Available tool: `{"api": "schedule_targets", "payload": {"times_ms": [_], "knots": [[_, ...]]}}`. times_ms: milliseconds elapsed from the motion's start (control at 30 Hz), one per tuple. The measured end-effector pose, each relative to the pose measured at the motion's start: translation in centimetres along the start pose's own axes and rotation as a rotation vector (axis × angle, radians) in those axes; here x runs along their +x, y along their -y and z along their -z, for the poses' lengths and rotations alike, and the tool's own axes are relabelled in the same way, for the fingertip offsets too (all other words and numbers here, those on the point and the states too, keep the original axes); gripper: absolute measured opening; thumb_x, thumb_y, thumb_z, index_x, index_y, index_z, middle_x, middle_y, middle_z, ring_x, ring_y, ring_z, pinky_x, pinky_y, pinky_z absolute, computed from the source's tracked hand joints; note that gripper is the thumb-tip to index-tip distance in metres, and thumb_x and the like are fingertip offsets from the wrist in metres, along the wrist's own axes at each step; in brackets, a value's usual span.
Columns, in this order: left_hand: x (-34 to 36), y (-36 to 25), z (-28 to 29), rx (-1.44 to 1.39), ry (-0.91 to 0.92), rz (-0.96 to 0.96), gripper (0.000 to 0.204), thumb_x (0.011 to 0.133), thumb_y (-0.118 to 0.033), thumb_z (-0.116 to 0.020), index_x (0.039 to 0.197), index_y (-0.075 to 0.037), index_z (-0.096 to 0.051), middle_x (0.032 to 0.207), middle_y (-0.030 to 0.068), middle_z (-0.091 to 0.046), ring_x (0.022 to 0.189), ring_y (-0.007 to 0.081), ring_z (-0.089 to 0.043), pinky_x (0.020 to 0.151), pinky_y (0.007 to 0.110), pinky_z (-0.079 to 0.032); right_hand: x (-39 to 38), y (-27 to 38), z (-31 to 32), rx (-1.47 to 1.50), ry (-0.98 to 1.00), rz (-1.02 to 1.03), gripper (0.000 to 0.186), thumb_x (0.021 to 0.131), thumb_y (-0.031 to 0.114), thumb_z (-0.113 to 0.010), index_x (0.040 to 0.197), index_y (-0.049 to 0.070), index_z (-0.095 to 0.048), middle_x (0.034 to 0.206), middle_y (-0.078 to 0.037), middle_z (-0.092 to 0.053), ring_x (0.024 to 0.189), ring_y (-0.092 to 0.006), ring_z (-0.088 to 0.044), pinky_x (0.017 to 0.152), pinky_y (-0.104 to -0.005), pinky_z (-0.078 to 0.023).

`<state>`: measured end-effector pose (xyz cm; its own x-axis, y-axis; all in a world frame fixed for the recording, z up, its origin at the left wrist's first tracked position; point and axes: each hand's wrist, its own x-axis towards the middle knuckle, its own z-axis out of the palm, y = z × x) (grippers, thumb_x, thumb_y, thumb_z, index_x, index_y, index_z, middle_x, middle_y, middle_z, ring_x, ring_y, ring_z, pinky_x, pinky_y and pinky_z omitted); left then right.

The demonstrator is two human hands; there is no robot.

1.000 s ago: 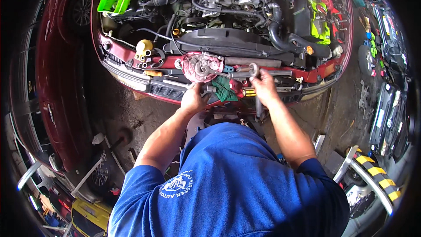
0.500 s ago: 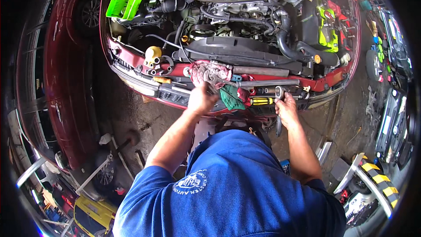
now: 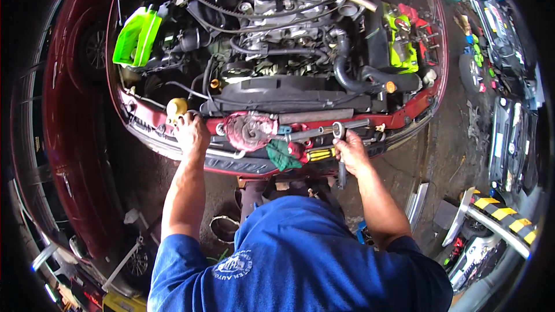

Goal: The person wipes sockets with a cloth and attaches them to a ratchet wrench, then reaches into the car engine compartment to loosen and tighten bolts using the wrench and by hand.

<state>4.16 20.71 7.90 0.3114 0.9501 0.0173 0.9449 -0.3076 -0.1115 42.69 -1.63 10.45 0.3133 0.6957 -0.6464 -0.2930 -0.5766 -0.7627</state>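
My right hand (image 3: 354, 155) is wrapped round a ratchet wrench (image 3: 341, 176), its handle pointing down toward me. At the ratchet's head, a metal socket piece (image 3: 325, 130) points left. My left hand (image 3: 193, 134) is over the car's front left edge, its fingers bent at a group of metal sockets beside a yellow round container (image 3: 176, 107); the hand mostly hides the sockets, and what its fingertips grip does not show. Between my hands lie a pink and grey rag (image 3: 251, 131), a green cloth (image 3: 283, 155) and a yellow-and-black-handled screwdriver (image 3: 321, 154).
The open engine bay (image 3: 289, 40) spreads ahead, with a black radiator shroud (image 3: 289, 89) near its front. A bright green tray (image 3: 137, 36) is at its left, a green-yellow tray (image 3: 403, 46) at its right. Another red car (image 3: 66, 115) stands left; bumpers (image 3: 506, 144) lie right.
My left hand has left the rag and moved left to the sockets by the yellow container. My right hand still holds the ratchet wrench. The view has shifted, so the car appears further left.
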Motion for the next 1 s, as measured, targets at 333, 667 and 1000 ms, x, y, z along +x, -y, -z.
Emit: {"api": "schedule_targets", "payload": {"times_ms": [333,667,1000], "knots": [[-0.1,-0.3,0.6,-0.158,0.009,0.093,0.037,0.08,-0.026,-0.072,0.111,-0.006,-0.065,0.125,0.014,-0.059,0.111,0.0345,-0.058,0.092,0.049,-0.045,4.4,5.1,1.6,-0.106,0.073,-0.022,0.022,0.098,0.02,-0.06,0.114,0.007,-0.051,0.086,-0.006,-0.067,0.063,-0.0092,-0.06,0.052,-0.0222,-0.046],[5.3,-5.1,-3.8,-0.593,-0.289,0.039,0.042,0.075,-0.024,-0.078,0.111,-0.008,-0.064,0.121,0.0126,-0.059,0.121,0.0341,-0.05,0.102,0.048,-0.038,17.5,13.2,-5.6,-0.688,0.274,-0.023,0.027,0.098,0.02,-0.057,0.12,0.003,-0.056,0.088,-0.004,-0.063,0.066,-0.0093,-0.058,0.056,-0.0264,-0.05],[6.3,-4.1,-4.3,-0.75,-0.125,0.039,0.049,0.076,-0.033,-0.074,0.116,-0.007,-0.063,0.124,0.0138,-0.057,0.123,0.0376,-0.048,0.102,0.051,-0.039,30.1,10.8,-13.3,-1.711,0.492,-0.044,0.037,0.094,0.021,-0.055,0.122,-0.001,-0.06,0.111,-0.025,-0.067,0.102,-0.0353,-0.067,0.09,-0.0448,-0.052]]}}
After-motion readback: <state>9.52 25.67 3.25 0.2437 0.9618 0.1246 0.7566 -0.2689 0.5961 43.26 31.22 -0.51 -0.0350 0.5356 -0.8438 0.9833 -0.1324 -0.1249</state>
